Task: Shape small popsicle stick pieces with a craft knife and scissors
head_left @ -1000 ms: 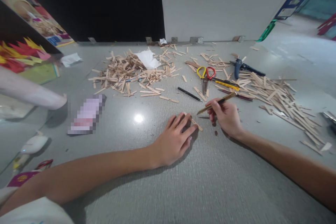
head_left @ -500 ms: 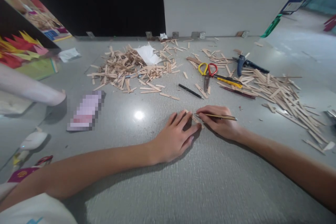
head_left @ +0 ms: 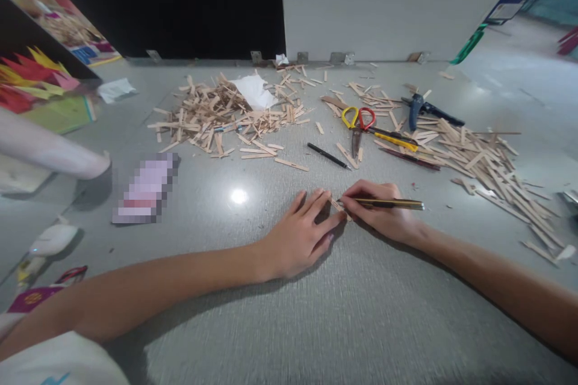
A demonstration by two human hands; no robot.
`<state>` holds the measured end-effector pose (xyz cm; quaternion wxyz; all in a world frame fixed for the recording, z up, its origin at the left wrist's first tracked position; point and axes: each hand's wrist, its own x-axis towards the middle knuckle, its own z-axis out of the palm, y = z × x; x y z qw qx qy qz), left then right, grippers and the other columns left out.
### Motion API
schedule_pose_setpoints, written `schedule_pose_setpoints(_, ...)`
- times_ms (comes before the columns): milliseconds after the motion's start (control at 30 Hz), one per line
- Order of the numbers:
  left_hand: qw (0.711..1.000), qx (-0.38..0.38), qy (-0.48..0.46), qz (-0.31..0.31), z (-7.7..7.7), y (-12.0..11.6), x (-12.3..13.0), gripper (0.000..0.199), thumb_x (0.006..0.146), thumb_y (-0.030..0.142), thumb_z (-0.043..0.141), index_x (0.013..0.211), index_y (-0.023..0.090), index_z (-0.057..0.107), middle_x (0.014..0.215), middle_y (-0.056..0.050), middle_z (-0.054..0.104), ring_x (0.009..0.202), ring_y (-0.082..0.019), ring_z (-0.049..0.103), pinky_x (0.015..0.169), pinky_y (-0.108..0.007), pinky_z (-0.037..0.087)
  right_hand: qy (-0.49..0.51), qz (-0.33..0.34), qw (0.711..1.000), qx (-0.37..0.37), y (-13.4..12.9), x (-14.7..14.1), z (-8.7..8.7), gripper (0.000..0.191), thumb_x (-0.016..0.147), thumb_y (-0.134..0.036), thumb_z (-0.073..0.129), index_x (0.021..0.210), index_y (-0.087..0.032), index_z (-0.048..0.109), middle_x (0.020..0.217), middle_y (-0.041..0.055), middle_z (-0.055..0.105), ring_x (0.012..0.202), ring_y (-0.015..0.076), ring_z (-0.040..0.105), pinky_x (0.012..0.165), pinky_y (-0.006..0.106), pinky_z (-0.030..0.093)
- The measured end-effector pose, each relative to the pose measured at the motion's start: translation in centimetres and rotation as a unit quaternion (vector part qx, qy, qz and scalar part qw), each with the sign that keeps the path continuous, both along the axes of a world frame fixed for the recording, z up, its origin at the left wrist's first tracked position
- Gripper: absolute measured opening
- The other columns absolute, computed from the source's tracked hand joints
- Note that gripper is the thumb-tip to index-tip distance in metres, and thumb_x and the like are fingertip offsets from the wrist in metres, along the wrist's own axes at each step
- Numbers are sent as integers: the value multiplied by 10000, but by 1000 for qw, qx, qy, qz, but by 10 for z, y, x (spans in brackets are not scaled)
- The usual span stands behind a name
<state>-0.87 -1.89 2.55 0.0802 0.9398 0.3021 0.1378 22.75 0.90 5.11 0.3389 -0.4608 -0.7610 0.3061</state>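
Note:
My left hand (head_left: 298, 237) lies flat on the grey table, fingers spread, holding down a small wooden craft stick (head_left: 336, 204) under its fingertips. Much of that stick is covered by my fingers. Just to the right, my right hand (head_left: 382, 216) is closed in a writing grip around a black-and-gold pencil (head_left: 400, 203). The pencil's tip meets the stick or hovers just over it; I cannot tell which. Beyond my hands lies a black pen (head_left: 329, 156), apart from both.
A heap of cut sticks (head_left: 203, 111) with white paper (head_left: 255, 92) lies back left. Red-and-yellow-handled scissors (head_left: 356, 132), a yellow cutter (head_left: 397, 140), dark-blue pliers (head_left: 415, 111) and longer sticks (head_left: 492, 162) are on the right. A blurred phone-like object (head_left: 147, 189) and another person's arm (head_left: 49, 144) are left.
The pencil has swung in my right hand, its back end now farther right and slightly lower. My left hand stays on the stick.

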Motion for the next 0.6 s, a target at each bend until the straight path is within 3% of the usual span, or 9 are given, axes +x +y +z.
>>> schedule_pose_setpoints(133,1000,1,-7,-1,-1,0,0,475,1121,313,421,1582,213,473,1624,-239,461,1571,-395,404,1241,-669,383,12,-13,999,-28,-1,-4,-1,266,987,-369,635,792,-198,689,548,-14,650,474,125,573,479,242,409)
schedule_pose_setpoints(367,1000,-12,-1,-9,-1,2,-1,483,1116,326,432,1576,186,482,1631,-245,460,1589,-401,376,1257,-679,361,-6,19,999,34,-1,-6,-4,231,981,-309,613,799,-195,697,667,9,706,549,120,596,532,244,430)
schedule_pose_setpoints(600,1000,-10,16,-6,1,1,0,473,1125,324,400,1576,199,472,1643,-243,447,1605,-388,354,1257,-669,367,-24,21,999,38,-1,-5,-5,263,1006,-337,604,799,-198,686,664,7,701,543,122,586,529,253,421)
